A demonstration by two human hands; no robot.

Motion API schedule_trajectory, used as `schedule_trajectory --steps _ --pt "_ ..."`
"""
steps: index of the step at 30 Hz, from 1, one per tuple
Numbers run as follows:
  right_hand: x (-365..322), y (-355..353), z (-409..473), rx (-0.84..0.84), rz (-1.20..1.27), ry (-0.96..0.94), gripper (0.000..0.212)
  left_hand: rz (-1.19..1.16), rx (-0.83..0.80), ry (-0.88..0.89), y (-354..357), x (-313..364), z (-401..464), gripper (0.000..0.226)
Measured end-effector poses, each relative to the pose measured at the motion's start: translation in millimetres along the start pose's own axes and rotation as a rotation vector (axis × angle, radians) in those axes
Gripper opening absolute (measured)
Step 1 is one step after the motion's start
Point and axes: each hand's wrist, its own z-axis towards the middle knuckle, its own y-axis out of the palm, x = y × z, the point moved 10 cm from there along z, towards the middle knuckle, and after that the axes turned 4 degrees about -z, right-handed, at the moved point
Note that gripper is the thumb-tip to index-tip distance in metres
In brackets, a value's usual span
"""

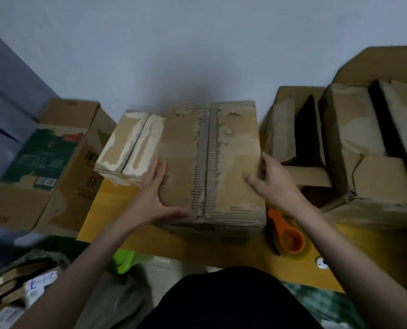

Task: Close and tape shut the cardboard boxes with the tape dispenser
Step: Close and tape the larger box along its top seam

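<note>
Worn brown cardboard box [212, 162], flaps shut, under flat open left hand [153, 188] and right hand [272, 180]; looks light, soft-edged, best held by its sides; orange tape dispenser [285, 233] lies beside

A makeshift packing corner in a plain room: worn boxes [212, 162] crowd a yellow table [117, 210] against a bare wall [197, 43], with more cartons [43, 162] on the floor.

Yellow wooden table [117, 210] loaded with cardboard boxes

A closed, worn box [212, 162] sits at its centre, a small white-patched box [129, 148] touching its left side, open boxes [354, 148] at the right, and an orange tape dispenser [285, 233] near the front edge, just right of the centre box.
</note>
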Motion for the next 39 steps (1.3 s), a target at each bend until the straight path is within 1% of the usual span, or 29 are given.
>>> schedule_trajectory --steps 4,5,7,8,10,13,16,19,24,26,28,30,31,32,33,34,36,37,39 --pt "12.9 25.6 -58.6 -0.221 -0.005 0.135 0.066 -0.015 -0.046 0.086 10.3 -0.2 -13.8 0.159" --pt "13.9 28.7 -63.2 -0.236 0.016 0.162 0.065 -0.013 -0.043 0.102 11.1 1.5 -15.4 0.159" --pt "15.4 29.1 -61.4 -0.212 0.082 0.205 0.060 0.015 -0.025 0.113 11.9 4.1 -16.5 0.157" --pt "15.6 26.7 -57.7 -0.186 0.101 0.214 0.059 0.032 -0.015 0.108 12.7 6.1 -16.4 0.156" --pt "16.6 21.1 -48.5 -0.109 0.087 0.213 0.063 0.035 0.009 0.086 13.8 9.2 -15.1 0.155" --pt "20.9 3.9 -34.1 0.091 -0.051 0.210 0.069 0.032 0.052 0.048 16.5 16.3 -8.8 0.154" --pt "22.2 -6.0 -21.3 0.219 -0.015 0.209 0.061 0.031 0.085 0.005 19.2 29.1 1.6 0.148" --pt "23.1 -11.3 -4.7 0.264 0.008 0.199 0.058 0.045 0.119 -0.040 20.8 42.8 12.3 0.143" --pt "32.8 -25.4 19.8 0.296 0.052 0.171 0.059 0.081 0.152 -0.049 22.3 59.4 34.2 0.143" --pt "35.5 -33.1 14.9 0.357 0.052 0.151 0.053 0.115 0.159 -0.051 20.6 64.2 39.2 0.142" --pt "41.0 -37.1 -4.2 0.486 0.067 0.118 0.043 0.138 0.155 -0.055 21.4 66.2 40.5 0.142" --pt "53.5 -31.6 -31.5 0.609 0.076 0.102 0.029 0.142 0.159 -0.047 23.1 67.0 42.1 0.143" --pt "62.8 -24.7 -43.3 0.638 0.058 0.107 0.022 0.138 0.160 -0.046 24.1 66.9 42.8 0.144" --pt "76.8 -14.0 -50.3 0.623 0.028 0.136 0.018 0.136 0.161 -0.046 25.0 66.4 43.3 0.144" --pt "97.5 2.1 -52.1 0.547 -0.007 0.197 0.017 0.137 0.162 -0.047 25.5 66.1 43.6 0.144" --pt "123.6 24.1 -50.0 0.412 -0.050 0.280 0.018 0.139 0.165 -0.048 25.7 65.4 43.9 0.144" --pt "175.7 74.2 -49.3 0.076 -0.178 0.438 0.023 0.150 0.174 -0.046 25.5 64.5 44.0 0.144" --pt "196.9 94.5 -52.2 -0.048 -0.242 0.487 0.027 0.160 0.178 -0.045 25.4 63.8 44.0 0.143" --pt "233.7 122.7 -57.7 -0.167 -0.362 0.546 0.041 0.168 0.179 -0.046 25.9 64.8 43.3 0.142"
